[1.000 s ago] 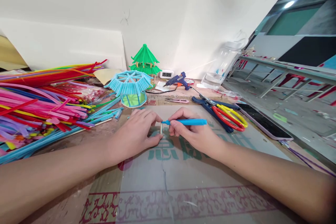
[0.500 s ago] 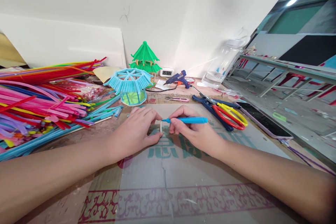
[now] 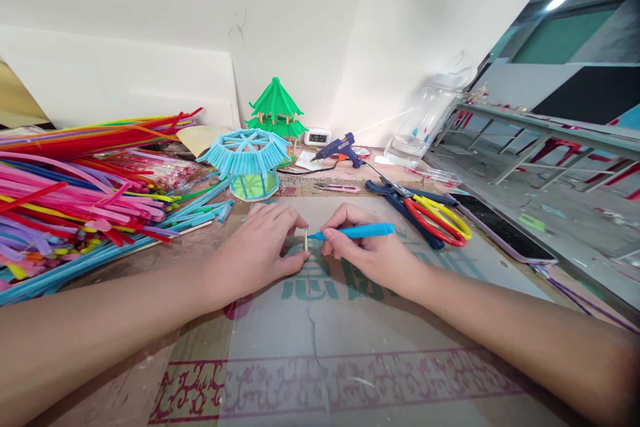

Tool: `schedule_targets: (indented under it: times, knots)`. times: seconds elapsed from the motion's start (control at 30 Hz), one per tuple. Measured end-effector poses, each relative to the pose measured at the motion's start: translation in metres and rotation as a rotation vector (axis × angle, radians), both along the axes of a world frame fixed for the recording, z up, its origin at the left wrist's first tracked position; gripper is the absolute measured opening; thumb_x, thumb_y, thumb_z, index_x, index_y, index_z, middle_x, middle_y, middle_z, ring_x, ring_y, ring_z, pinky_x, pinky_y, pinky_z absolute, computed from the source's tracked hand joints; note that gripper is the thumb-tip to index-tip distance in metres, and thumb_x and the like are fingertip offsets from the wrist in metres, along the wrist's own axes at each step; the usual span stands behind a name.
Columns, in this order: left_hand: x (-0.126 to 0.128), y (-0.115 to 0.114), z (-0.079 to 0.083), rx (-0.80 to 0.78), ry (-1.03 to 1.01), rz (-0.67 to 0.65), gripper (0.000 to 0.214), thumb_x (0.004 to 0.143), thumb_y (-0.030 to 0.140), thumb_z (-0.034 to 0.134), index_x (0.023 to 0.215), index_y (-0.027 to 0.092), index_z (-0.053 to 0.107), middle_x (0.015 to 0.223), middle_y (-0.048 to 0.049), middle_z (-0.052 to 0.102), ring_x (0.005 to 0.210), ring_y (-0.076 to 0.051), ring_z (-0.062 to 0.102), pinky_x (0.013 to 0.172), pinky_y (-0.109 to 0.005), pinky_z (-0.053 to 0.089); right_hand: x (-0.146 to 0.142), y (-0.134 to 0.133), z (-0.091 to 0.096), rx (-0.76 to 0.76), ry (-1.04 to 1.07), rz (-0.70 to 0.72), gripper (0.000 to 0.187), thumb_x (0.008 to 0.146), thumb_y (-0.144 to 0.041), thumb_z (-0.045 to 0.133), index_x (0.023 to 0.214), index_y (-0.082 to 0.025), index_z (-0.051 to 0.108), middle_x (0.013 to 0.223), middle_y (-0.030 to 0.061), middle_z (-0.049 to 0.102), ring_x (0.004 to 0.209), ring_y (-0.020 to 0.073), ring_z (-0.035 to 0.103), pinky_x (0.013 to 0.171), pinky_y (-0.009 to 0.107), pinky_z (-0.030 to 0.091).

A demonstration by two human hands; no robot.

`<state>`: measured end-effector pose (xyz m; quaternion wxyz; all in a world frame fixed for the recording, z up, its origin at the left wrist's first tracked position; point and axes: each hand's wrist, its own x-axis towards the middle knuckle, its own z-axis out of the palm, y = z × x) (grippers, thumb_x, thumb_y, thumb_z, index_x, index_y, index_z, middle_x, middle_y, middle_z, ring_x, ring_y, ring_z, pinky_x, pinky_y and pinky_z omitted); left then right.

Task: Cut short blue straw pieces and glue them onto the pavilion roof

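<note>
My left hand [image 3: 273, 240] pinches a short pale stick [image 3: 307, 239] upright between thumb and forefinger, just above the cardboard sheet [image 3: 280, 340]. From the right, my right hand [image 3: 363, 240] grips a blue marker pen [image 3: 365, 231], its tip pointing left and touching or almost touching the stick's side. Beyond my left hand stands a small model pavilion [image 3: 247, 163] with a light blue pipe-cleaner roof and a green base. A green tiered model [image 3: 277, 110] rises behind it.
Bundled pipe cleaners [image 3: 75, 200] cover the left side. A hot glue gun [image 3: 343, 149], small clock [image 3: 317, 137], tweezers [image 3: 340, 188] and water bottle [image 3: 420, 123] stand or lie at the back. Scissors [image 3: 435, 220], pliers [image 3: 407, 213] and a phone [image 3: 503, 227] lie right.
The marker tip has moved down slightly along the stick, from near its upper end toward its middle. My left hand has stayed almost still.
</note>
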<state>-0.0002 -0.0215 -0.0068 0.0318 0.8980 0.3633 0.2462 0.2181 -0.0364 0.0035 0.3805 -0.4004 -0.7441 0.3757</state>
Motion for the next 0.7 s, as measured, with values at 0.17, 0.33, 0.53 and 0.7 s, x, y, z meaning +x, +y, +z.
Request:
schedule_targets:
  times: [0.17, 0.33, 0.53, 0.7]
  knots:
    - [0.0, 0.0004, -0.0004, -0.013, -0.012, 0.007, 0.024, 0.085, 0.032, 0.067, 0.103, 0.019, 0.057, 0.094, -0.0041, 0.062, 0.099, -0.026, 0.059, 0.089, -0.041, 0.046, -0.0011, -0.0016, 0.0017, 0.003, -0.01, -0.001, 0.017, 0.093, -0.037, 0.059, 0.085, -0.021, 0.055, 0.071, -0.0003, 0.062, 0.06, 0.0135, 0.057, 0.055, 0.027, 0.046]
    - [0.0001, 0.0004, 0.0003, -0.014, 0.0, 0.005, 0.021, 0.085, 0.032, 0.067, 0.099, 0.02, 0.056, 0.093, -0.0038, 0.061, 0.098, -0.025, 0.059, 0.09, -0.04, 0.045, -0.0014, -0.0026, 0.0014, -0.024, 0.022, -0.001, 0.015, 0.094, -0.036, 0.058, 0.088, -0.022, 0.054, 0.071, -0.0013, 0.062, 0.061, 0.0131, 0.056, 0.056, 0.027, 0.045]
    - [0.0, 0.0009, -0.0016, -0.007, -0.026, 0.008, 0.024, 0.085, 0.033, 0.066, 0.103, 0.02, 0.058, 0.095, -0.0047, 0.063, 0.099, -0.026, 0.059, 0.09, -0.041, 0.046, -0.0006, -0.001, 0.0016, 0.018, -0.037, 0.005, 0.015, 0.092, -0.033, 0.059, 0.084, -0.021, 0.056, 0.07, -0.0005, 0.062, 0.06, 0.0137, 0.056, 0.055, 0.027, 0.045]
    - [-0.0003, 0.0006, -0.0005, -0.004, -0.006, 0.003, 0.024, 0.085, 0.032, 0.067, 0.103, 0.018, 0.057, 0.094, -0.0045, 0.062, 0.1, -0.026, 0.059, 0.09, -0.041, 0.045, 0.0001, -0.0009, 0.0002, -0.017, 0.006, 0.008, 0.016, 0.095, -0.036, 0.058, 0.089, -0.022, 0.055, 0.071, -0.0009, 0.063, 0.061, 0.0131, 0.057, 0.056, 0.027, 0.045]
